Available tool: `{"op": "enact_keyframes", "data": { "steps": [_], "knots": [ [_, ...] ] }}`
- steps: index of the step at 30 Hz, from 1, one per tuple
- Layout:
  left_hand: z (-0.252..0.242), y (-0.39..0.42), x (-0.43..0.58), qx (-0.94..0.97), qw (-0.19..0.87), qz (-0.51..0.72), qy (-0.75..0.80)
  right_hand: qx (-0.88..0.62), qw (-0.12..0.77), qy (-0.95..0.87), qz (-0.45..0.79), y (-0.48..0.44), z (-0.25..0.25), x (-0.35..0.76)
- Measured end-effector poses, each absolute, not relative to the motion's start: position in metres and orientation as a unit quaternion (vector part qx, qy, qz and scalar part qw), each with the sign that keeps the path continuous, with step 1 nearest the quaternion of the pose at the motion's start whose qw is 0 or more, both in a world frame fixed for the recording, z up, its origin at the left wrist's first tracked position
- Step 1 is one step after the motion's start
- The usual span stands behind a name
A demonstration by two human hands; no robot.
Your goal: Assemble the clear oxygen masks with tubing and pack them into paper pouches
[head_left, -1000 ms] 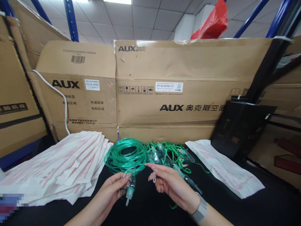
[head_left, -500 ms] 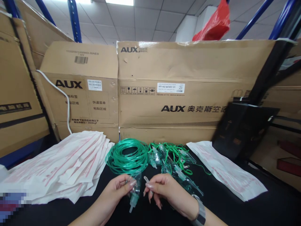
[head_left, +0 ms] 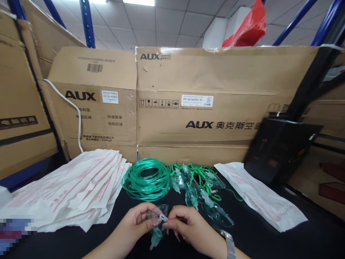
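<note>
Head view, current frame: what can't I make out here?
All in the head view:
- Clear mask: its middle is hidden by the left hand.
- Small pale strip: one end is covered by the right hand's fingertips; whether it joins the mask can't be told.
- Large carton: its lower right is hidden by the black box.
- Lower-left item: pixelated and cut off by the edge.

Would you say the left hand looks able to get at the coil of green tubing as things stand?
Probably yes: the coil lies just beyond the left hand and the way looks open, though that hand holds a translucent mask.
</note>
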State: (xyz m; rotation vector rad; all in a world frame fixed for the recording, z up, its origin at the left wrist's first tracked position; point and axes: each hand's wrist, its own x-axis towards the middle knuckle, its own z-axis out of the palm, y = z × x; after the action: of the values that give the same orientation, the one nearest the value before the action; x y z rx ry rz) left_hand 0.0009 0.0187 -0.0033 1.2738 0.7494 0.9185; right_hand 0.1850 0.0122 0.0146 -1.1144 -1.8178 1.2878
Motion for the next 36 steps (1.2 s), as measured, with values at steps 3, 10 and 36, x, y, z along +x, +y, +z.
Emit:
{"op": "enact_keyframes", "data": {
  "steps": [3, 10, 36],
  "knots": [
    [0.0, 0.018, 0.001, 0.558, 0.648, 0.401, 0.328, -0.41, 0.325, -0.728, 0.443, 0.012, 0.015, 0.185],
    [0.001, 0.019, 0.001, 0.548, 0.654, 0.407, 0.325, -0.383, 0.318, -0.759, 0.42, 0.014, 0.016, 0.191],
    [-0.01, 0.019, 0.0, 0.596, 0.647, 0.387, 0.276, -0.444, 0.32, -0.624, 0.557, 0.024, 0.006, 0.19]
  ]
}}
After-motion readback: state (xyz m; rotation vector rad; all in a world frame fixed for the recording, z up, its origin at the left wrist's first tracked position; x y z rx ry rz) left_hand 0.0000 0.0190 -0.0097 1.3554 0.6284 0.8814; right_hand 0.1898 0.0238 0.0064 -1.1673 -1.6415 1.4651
